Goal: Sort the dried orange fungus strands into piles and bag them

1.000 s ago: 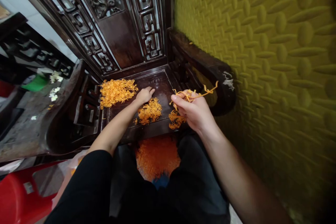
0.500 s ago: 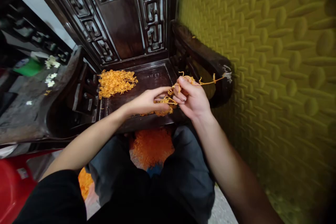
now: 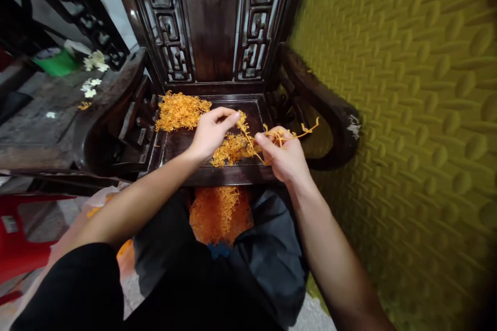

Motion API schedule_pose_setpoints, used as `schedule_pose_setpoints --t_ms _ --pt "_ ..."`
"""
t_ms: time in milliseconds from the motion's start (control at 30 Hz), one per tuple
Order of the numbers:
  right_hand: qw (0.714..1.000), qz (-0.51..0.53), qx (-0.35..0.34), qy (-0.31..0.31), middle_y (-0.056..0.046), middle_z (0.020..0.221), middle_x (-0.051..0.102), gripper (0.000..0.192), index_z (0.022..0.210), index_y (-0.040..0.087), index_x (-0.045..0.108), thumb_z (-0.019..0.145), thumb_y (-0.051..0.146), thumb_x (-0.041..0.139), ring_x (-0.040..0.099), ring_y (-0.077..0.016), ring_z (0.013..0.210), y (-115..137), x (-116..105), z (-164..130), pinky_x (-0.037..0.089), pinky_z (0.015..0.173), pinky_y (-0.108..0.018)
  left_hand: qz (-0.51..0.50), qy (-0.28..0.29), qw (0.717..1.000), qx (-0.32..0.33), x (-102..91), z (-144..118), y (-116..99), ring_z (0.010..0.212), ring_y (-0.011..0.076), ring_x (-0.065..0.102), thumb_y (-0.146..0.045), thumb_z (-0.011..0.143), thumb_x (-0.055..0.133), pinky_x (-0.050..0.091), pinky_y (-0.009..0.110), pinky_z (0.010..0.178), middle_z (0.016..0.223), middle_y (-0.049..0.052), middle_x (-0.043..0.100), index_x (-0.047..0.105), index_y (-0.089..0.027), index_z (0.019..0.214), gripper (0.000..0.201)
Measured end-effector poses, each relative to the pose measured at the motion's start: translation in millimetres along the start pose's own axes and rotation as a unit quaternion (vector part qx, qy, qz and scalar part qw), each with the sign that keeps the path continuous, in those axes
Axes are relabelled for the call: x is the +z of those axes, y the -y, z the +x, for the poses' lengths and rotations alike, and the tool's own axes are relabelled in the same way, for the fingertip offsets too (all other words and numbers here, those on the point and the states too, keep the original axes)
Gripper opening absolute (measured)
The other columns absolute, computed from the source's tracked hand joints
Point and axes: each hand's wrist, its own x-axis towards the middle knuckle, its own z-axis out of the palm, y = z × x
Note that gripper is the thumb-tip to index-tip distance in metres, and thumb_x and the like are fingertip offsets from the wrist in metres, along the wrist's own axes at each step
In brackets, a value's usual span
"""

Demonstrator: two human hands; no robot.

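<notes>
Over the seat of a dark wooden chair [image 3: 186, 139], my right hand [image 3: 287, 155] is closed on several thin orange strands [image 3: 306, 128] that look like cordyceps. Their ends stick out on both sides of its fingers. My left hand [image 3: 212, 132] pinches with thumb and forefinger at the upper end of a branching orange strand [image 3: 245, 129] reaching toward the right hand. Below lies a small loose pile of orange strands [image 3: 229, 150] near the seat's front edge. A larger orange pile [image 3: 180, 111] rests at the seat's back left, beyond the left hand.
Between my knees, under the seat edge, is a mass of orange strands [image 3: 223, 212]. Chair armrests rise on both sides; a textured yellow wall [image 3: 419, 114] borders the right. A side table [image 3: 34, 124] holds a green container [image 3: 58, 62] and white bits [image 3: 91, 85]. A red stool [image 3: 19, 232] stands left.
My left hand has moved up and away from the right hand, now pinching a strand's end. The right hand has dropped slightly. The camera view has shifted, uncovering the small pile.
</notes>
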Motion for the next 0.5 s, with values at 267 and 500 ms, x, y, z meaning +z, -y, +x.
schedule_pose_setpoints --t_ms 267,500 --pt "0.982 -0.154 0.036 0.103 -0.001 0.073 0.07 0.039 0.092 0.018 0.075 0.077 0.053 0.082 0.055 -0.0142 0.062 -3.8 1.1 -0.5 0.043 0.059 -0.028 0.051 -0.012 0.999 0.01 6.6 -4.2 -0.3 0.06 0.0099 0.05 -0.024 0.094 0.067 0.042 0.025 0.061 0.066 -0.003 0.057 0.063 -0.017 0.079 0.017" --pt "0.983 -0.117 0.136 0.045 -0.001 0.067 0.067 0.036 0.07 0.017 0.073 0.06 0.046 0.092 0.053 -0.0137 0.058 -10.6 -6.0 -5.1 0.041 0.056 -0.028 0.034 -0.202 0.978 -0.039 -18.0 43.9 26.3 0.062 0.0107 0.055 -0.034 0.097 0.067 0.046 0.023 0.063 0.063 -0.003 0.056 0.061 -0.019 0.081 0.023"
